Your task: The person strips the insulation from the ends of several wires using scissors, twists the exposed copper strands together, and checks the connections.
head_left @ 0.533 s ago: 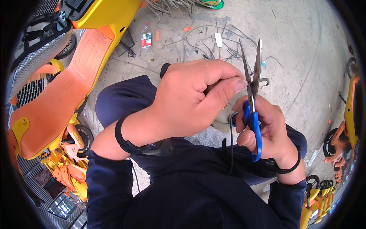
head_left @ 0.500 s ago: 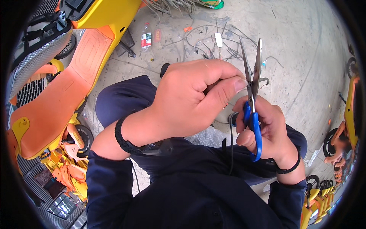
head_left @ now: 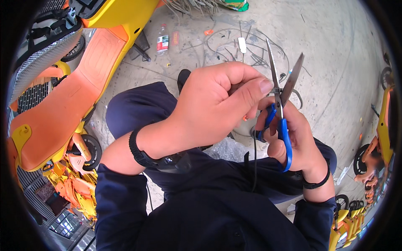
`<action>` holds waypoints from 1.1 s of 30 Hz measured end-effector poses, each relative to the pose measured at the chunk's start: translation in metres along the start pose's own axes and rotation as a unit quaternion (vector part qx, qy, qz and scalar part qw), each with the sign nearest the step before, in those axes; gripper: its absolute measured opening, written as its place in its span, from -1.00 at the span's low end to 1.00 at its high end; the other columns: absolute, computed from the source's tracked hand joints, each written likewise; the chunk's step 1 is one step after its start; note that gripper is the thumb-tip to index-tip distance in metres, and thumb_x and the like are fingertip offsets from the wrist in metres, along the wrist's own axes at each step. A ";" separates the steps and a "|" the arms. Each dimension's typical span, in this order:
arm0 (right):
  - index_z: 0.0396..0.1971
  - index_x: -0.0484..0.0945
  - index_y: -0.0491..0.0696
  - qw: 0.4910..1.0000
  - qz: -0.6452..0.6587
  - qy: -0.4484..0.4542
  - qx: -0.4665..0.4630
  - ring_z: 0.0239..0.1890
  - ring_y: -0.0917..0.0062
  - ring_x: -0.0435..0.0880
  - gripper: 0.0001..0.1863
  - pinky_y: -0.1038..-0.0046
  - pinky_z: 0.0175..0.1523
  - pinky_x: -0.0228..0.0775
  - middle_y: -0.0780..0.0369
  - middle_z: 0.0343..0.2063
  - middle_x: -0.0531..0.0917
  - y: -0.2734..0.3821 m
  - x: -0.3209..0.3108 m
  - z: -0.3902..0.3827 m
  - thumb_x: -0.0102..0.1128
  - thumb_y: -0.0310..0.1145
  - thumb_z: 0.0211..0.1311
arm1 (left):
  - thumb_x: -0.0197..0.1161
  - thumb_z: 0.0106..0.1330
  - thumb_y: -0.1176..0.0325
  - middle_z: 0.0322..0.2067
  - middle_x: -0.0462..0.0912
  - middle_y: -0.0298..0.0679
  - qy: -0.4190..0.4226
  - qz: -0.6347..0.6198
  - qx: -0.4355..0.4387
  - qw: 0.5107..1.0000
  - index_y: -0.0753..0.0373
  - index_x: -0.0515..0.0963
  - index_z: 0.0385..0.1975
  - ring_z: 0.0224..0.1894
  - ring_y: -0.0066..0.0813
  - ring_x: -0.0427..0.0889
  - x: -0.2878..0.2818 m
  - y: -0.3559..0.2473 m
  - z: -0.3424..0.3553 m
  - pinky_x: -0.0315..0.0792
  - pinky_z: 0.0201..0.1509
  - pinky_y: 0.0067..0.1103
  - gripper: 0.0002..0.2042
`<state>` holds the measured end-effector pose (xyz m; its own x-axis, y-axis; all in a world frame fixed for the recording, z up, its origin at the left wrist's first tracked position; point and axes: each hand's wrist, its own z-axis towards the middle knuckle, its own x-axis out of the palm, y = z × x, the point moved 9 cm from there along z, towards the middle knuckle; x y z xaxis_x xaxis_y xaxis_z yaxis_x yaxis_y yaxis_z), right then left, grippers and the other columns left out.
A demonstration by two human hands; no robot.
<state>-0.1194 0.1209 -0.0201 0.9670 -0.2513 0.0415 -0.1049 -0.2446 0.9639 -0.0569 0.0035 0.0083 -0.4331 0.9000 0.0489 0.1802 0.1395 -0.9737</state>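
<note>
My right hand [head_left: 293, 138] grips a pair of scissors [head_left: 284, 138] by its blue handles, thumb in one loop. The blades point away from me and stand apart. Between them, near the pivot, passes a thin dark cable [head_left: 277, 90] with a ribbed part. My left hand [head_left: 226, 100] pinches that cable between thumb and forefinger, just left of the blades. On the other side the cable's end [head_left: 299, 97] curves out to the right. Much of the cable is hidden behind my left fingers.
Cable offcuts [head_left: 255, 52] and a white piece [head_left: 242, 44] lie on the concrete floor ahead, with a plastic bottle [head_left: 162, 40] left of them. An orange and yellow vehicle body [head_left: 63, 104] stands close on my left. Clear plastic wrap [head_left: 228, 149] lies between my legs.
The scissor blades have spread wider, the right blade swinging outward. The cable now sits between them near the pivot. My left hand still pinches it in almost the same place.
</note>
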 end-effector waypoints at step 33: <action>-0.53 0.56 -0.20 0.841 -0.362 -0.120 0.384 -0.54 0.31 0.69 -0.50 0.41 -0.30 0.57 0.14 -0.64 0.65 -0.402 -0.078 0.109 0.37 0.02 -0.06 | -0.04 0.45 0.19 -0.71 0.37 -0.36 -0.220 -0.108 0.146 0.959 0.35 0.36 -0.05 -0.79 -0.69 0.28 -0.113 -0.026 -0.007 0.20 -0.79 -0.72 -0.68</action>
<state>-0.1779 0.1372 -0.4397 0.7766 0.0658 -0.6265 0.2836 -0.9246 0.2545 -0.0065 -0.0987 0.0295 -0.7744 0.5930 0.2207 -0.1825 0.1247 -0.9753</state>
